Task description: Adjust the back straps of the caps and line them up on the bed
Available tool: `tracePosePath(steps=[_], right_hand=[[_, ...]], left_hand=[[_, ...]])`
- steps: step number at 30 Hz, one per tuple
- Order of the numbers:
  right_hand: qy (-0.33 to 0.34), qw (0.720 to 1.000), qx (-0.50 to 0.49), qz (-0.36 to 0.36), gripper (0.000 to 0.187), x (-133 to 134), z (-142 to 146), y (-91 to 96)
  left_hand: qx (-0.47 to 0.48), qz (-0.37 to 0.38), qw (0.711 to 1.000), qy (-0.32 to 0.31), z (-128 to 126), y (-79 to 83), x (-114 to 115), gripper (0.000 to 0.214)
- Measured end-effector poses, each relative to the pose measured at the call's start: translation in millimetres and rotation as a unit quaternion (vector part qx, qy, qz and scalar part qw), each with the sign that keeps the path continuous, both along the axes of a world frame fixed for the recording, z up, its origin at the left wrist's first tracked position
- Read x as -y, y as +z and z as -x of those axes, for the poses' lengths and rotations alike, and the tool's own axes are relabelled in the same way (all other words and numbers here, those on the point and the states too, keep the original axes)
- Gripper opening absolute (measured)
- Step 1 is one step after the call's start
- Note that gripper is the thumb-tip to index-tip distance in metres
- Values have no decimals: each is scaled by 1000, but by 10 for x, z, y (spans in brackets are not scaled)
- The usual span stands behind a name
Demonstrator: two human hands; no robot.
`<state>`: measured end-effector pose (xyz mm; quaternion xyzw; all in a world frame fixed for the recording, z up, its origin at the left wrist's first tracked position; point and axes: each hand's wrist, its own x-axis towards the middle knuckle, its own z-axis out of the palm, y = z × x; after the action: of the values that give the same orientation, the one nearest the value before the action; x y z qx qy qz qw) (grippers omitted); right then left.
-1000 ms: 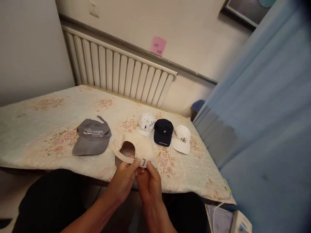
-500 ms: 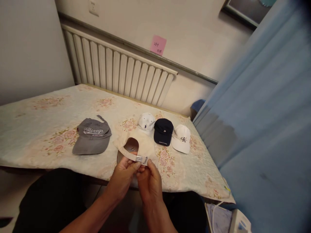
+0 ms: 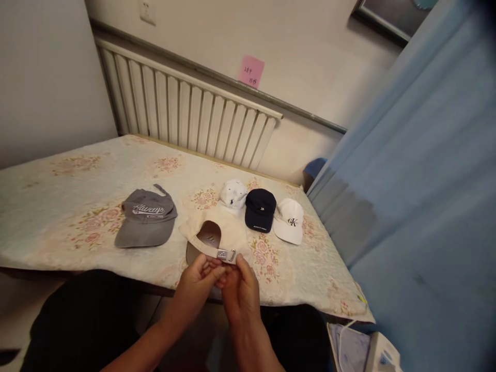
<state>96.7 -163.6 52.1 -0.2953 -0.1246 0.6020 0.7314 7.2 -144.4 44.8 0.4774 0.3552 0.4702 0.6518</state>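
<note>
A beige cap (image 3: 232, 233) lies at the table's near edge with its back opening and strap towards me. Its metal buckle (image 3: 222, 254) shows a small logo, and the brown underside of the brim is visible through the opening. Closed at the strap's lower edge is my left hand (image 3: 197, 284), its thumb below the buckle. My right hand (image 3: 242, 287) pinches the strap just right of the metal loop. The fingertips of both hands nearly meet under the buckle and partly hide each other.
A grey cap (image 3: 147, 219) sits to the left on the flowered tablecloth (image 3: 96, 188). Behind and right stand a small white cap (image 3: 233, 194), a black cap (image 3: 261, 211) and a white cap with black letters (image 3: 289, 222). A blue curtain (image 3: 418, 206) borders the right side.
My left thumb has come off the buckle and moved down, leaving the buckle's face uncovered. My right hand keeps its pinch on the strap. The cap has barely moved.
</note>
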Motion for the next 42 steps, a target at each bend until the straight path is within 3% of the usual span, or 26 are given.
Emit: tracePosePath(steps=[2,4,7,10,13,16,26,35,39,42], right_hand=[[-8,1000,-3,-17,21,-5,-19,-16],[-26,999,-18,-22,18,-12,-39,-34],[-28,999,-32,-27,12,-18,-52,-48],[-23,998,-34,-42,10,-13,-45,-42],[-29,998,-40,-37,6,-1,-32,-33],[-30,998,-39,-39,5,7,-29,-27],[-31,999,-14,-29,13,23,-16,-20],[-31,999,-3,-28,11,30,-26,-65],[-19,999,-1,-32,12,29,-26,-41],[-20,999,13,-35,11,32,-37,-18]], left_hand=[[-66,-66,995,32,49,-37,42,12],[-142,-173,972,75,102,-38,74,9],[-226,-360,900,96,162,35,53,3],[-295,-494,810,115,173,141,-48,18],[-374,-556,731,129,151,224,-148,22],[-422,-578,689,119,131,276,-189,17],[-445,-581,677,77,141,372,-211,16],[-437,-586,679,63,149,337,-201,15],[-408,-584,698,71,165,350,-179,14],[-339,-580,735,86,192,306,-87,13]])
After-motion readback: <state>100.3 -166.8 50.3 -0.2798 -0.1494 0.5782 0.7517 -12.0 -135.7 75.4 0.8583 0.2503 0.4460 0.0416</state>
